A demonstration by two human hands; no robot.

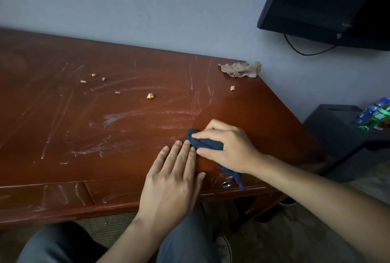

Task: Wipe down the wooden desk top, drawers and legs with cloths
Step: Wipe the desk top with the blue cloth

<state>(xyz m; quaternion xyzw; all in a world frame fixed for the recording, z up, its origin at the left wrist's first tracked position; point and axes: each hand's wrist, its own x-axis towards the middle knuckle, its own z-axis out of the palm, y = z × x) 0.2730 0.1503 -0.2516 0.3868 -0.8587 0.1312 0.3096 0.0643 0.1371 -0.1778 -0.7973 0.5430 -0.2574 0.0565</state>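
Observation:
The reddish wooden desk top [63, 115] is streaked with white dust and dotted with several small crumbs [150, 95]. My right hand [228, 148] grips a dark blue cloth [207, 143] bunched on the top near the front edge, and one tail of the cloth hangs over a drawer front. My left hand [175, 178] lies flat on the front edge, straight fingers beside the blue cloth, fingertips touching it. A crumpled tan cloth [240, 69] lies at the desk's far right corner. The drawer fronts [52, 195] below are dusty, and a metal drawer lock [226, 183] shows.
A black wall-mounted screen [329, 3] with a hanging cable sits at upper right. A dark low stand [337, 134] holding plastic bottles [373, 113] is right of the desk. My legs in grey trousers [185, 239] are under the desk's front edge.

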